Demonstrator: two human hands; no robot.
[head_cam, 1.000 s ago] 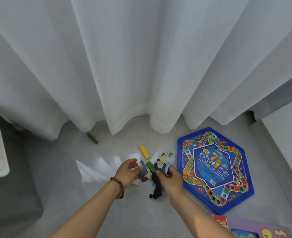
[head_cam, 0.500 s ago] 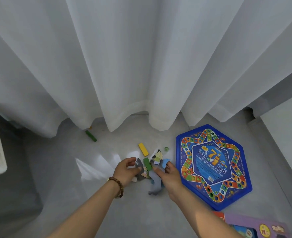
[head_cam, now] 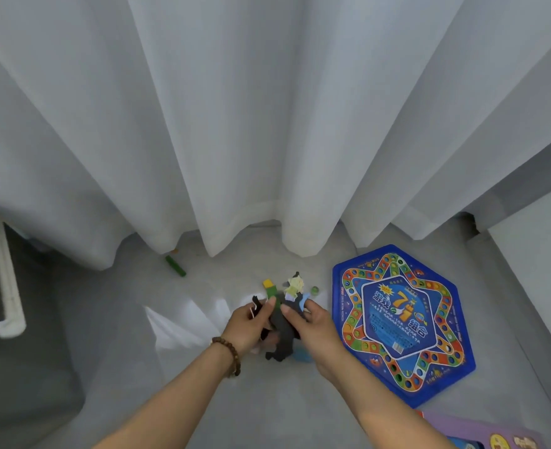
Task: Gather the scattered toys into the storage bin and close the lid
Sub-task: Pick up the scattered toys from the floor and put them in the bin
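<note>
Both hands meet low in the middle of the view, above a pale grey floor (head_cam: 131, 400) at the foot of a white curtain (head_cam: 267, 124). The left hand (head_cam: 246, 328), with a beaded bracelet (head_cam: 230, 354) on its wrist, and the right hand (head_cam: 316, 328) together hold a small bunch of toys (head_cam: 284, 322): a dark grey animal figure hangs down between the palms, and a green block, a yellow block and a pale yellow-green figure stick up above the fingertips. The fingers (head_cam: 269, 304) of the left hand are curled and pressed against the left side of the bunch, while those of the right hand close on its right side, so both hands are clamped on it. Whether the lowest part of the bunch touches the floor cannot be told. A green stick (head_cam: 175, 265) lies alone on the floor near the curtain hem, well apart from the hands. A small green marble (head_cam: 314, 290) sits just beside the upper edge of the bunch. To the right lies a blue six-sided game board (head_cam: 400, 322), flat on the floor, close to the right hand. A purple box (head_cam: 481, 432) shows at the bottom right corner. At the left edge stands a dark container with a white rim (head_cam: 3, 270), well apart from the toys.
</note>
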